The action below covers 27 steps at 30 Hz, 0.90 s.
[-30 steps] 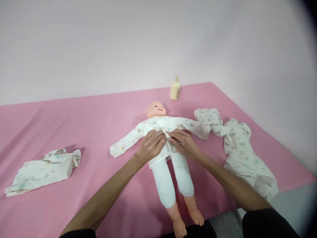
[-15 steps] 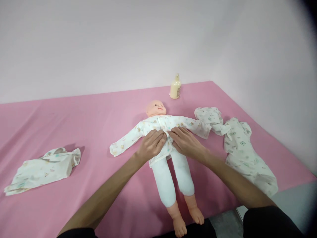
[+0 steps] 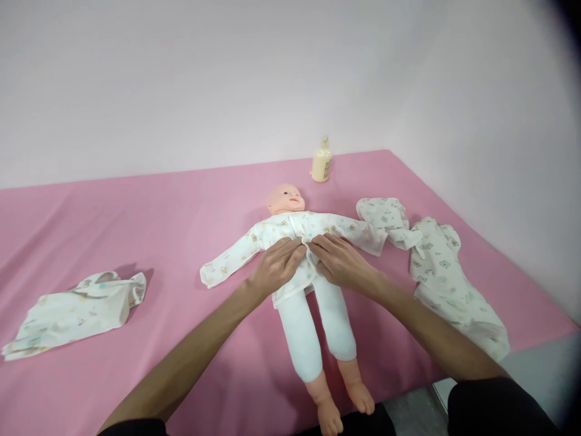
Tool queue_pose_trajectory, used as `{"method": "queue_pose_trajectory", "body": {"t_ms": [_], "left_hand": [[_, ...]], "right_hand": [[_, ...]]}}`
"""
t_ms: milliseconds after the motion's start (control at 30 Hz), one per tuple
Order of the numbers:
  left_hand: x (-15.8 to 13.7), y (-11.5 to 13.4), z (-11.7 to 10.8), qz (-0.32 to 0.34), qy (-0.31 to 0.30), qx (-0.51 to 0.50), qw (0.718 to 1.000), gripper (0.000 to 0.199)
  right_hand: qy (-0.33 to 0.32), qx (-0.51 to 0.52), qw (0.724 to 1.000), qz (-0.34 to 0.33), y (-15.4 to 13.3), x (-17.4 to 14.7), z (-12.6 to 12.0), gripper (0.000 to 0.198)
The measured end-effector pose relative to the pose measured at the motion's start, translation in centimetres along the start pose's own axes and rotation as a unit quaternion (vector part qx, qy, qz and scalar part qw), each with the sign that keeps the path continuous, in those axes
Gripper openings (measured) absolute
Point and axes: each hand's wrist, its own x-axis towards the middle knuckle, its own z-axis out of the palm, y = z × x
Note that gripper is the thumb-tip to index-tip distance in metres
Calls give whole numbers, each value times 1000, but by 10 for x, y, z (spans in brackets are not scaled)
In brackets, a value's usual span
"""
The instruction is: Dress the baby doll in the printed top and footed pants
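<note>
A baby doll (image 3: 285,198) lies on its back, head away from me and bare feet near the front edge. It wears a white long-sleeved baby shirt (image 3: 236,254) with small coloured prints, its sleeves spread to both sides. My left hand (image 3: 279,263) pinches the shirt's front edge at the middle of the chest. Opposite it, fingertips almost meeting, my right hand (image 3: 338,259) pinches the other front edge. The fastening between my fingers is too small to make out. Below the shirt, the doll's white legs (image 3: 299,336) point towards me.
A pink cloth (image 3: 172,224) covers the table. A cream pump bottle (image 3: 321,162) stands beyond the doll's head. At right lie a small printed garment (image 3: 384,212) and a longer printed garment (image 3: 454,284). Another folded printed garment (image 3: 72,315) is at left. Walls border the back and right.
Both hands stay at the shirt front, with their fingertips slightly closer together. The doll and the other things have not visibly moved on the table.
</note>
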Motion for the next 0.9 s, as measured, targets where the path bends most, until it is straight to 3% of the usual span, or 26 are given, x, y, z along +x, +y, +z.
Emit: {"method": "queue_pose_trajectory", "body": {"t_ms": [133, 367, 633, 900], "left_hand": [[-1, -2, 1, 7, -4, 8, 1000, 40], [2, -4, -4, 23, -33, -3, 999, 22], [13, -14, -11, 75, -75, 9, 994, 29], [20, -15, -12, 103, -99, 42, 989, 16]], "right_hand": [[2, 13, 1000, 0, 1, -1, 2, 24], [9, 32, 999, -2, 3, -1, 2, 26], [13, 49, 999, -19, 7, 0, 0, 28], [28, 72, 997, -10, 8, -1, 4, 30]]}}
